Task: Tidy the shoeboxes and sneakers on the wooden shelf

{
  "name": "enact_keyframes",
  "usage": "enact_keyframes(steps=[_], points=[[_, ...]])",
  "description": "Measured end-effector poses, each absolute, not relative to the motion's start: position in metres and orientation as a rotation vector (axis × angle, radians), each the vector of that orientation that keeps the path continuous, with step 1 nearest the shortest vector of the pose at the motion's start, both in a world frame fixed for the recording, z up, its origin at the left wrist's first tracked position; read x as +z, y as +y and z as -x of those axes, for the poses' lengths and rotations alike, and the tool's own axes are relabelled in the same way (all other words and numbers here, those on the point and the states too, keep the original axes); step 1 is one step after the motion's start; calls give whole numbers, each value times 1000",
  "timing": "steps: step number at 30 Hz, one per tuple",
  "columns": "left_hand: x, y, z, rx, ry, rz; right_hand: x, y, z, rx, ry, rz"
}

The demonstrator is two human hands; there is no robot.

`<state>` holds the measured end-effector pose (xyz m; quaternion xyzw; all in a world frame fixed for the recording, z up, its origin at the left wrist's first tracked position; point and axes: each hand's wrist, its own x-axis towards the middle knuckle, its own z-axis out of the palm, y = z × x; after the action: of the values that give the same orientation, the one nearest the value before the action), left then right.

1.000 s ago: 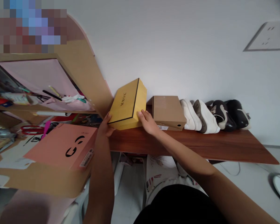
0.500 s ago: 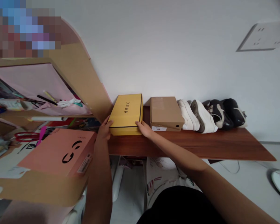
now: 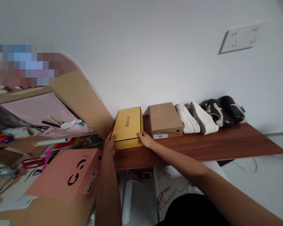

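A yellow shoebox (image 3: 128, 128) marked MMOK rests on the dark wooden shelf (image 3: 202, 144), its lid closed. My left hand (image 3: 109, 143) grips its front left corner, thumb on top. At the front right corner my right hand (image 3: 145, 139) holds it too, thumb on the lid and fingers against the side. Just right of it, across a narrow gap, sits a brown shoebox (image 3: 166, 117). White sneakers (image 3: 195, 119) follow along the shelf, then black shoes (image 3: 224, 110) with pale marks.
On the desk (image 3: 49, 210) at left lies a pink shoebox (image 3: 66, 172), near red-handled scissors (image 3: 33, 162) and papers. A desk shelf panel (image 3: 85, 97) rises close to the yellow box's left. Behind is a white wall with a socket plate (image 3: 239, 39).
The view has tilted, so the scene's left side sits lower. Both hands keep their hold on the yellow shoebox, which shows no clear shift along the shelf.
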<state>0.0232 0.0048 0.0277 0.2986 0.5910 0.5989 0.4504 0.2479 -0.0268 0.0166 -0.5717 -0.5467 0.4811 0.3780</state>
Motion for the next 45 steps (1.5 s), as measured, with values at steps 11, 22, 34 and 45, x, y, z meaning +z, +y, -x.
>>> enact_keyframes(steps=[11, 22, 34, 45], points=[[46, -50, -166, 1659, 1126, -1316, 65, -53, -407, 287, -1475, 1543], [-42, 2, -229, 1451, 1259, -836, 30, -12, -447, 271, -1466, 1953], [-8, -23, -242, 1470, 1084, -720, 25, -27, -456, 245, -1325, 1746], [70, -49, -248, 1622, 789, -763, 32, -48, -416, 692, -1299, 1408]])
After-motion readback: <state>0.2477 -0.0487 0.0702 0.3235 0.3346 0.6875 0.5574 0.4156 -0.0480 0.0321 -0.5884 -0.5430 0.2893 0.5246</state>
